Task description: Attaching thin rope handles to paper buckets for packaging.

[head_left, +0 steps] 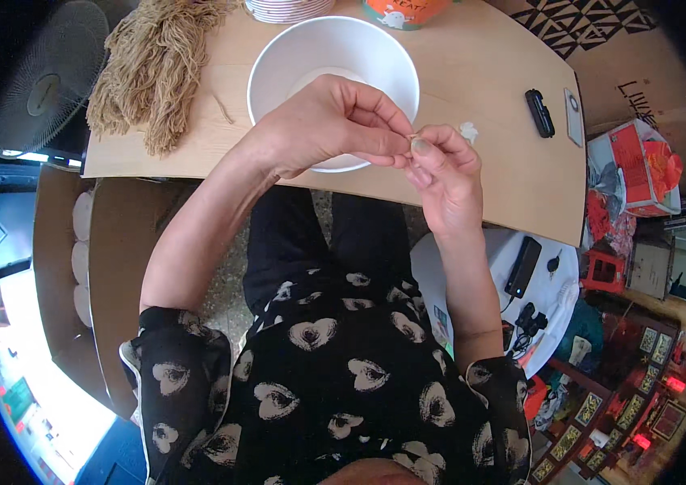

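Note:
Above the near rim of a white bucket [333, 36], my two hands meet fingertip to fingertip. My left hand [331, 125] pinches with thumb and fingers. My right hand [450, 174] is closed too, its thumb pressed against the forefinger. A tiny pale bit shows where the fingertips join, too small to name. To the left of the bucket, a thick bundle of tan cords [153, 69] lies on the wooden table [496, 73]. One loose short strand [223, 109] rests between bundle and bucket.
A stack of white rimmed tubs [289, 10] and an orange tub [404, 12] stand at the back. Right of my hands lie a white scrap [469, 131], a black case [539, 113] and a flat silver device [573, 117]. A fan [48, 93] stands left; a cardboard box [129, 259] sits below.

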`<state>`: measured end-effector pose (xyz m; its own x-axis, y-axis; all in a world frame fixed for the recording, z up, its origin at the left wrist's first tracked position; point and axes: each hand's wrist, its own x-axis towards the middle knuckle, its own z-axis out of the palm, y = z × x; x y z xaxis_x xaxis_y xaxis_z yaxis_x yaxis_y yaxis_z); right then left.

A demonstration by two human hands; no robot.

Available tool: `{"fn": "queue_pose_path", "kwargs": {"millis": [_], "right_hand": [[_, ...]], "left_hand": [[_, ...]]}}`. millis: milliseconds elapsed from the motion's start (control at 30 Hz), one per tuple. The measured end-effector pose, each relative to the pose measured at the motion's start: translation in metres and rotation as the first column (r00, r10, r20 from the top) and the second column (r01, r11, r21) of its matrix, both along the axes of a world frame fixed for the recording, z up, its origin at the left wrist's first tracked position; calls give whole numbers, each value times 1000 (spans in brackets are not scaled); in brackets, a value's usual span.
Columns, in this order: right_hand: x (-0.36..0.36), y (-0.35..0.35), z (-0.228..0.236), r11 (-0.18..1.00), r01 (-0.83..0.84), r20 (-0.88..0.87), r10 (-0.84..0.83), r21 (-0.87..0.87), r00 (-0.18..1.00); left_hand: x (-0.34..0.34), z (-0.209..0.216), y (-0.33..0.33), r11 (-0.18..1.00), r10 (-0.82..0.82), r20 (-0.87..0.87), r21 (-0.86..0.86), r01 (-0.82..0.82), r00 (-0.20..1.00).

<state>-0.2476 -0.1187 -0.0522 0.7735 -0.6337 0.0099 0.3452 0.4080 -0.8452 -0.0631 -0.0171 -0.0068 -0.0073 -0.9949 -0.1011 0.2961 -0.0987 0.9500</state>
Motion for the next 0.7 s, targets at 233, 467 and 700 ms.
{"fn": "queue_pose_path", "kwargs": {"millis": [233,467,700], "right_hand": [[-2,6,3,955,86,-42,-102,-285,994],[-4,4,8,978,22,-10,-24,-207,1000],[0,8,10,982,-15,-70,2,-190,998]], "left_hand": [[0,1,0,1000,4,37,12,-4,999],[-2,2,1,1000,-3,7,4,3,1000],[-3,5,4,1000,11,18,18,-11,1000]]}}
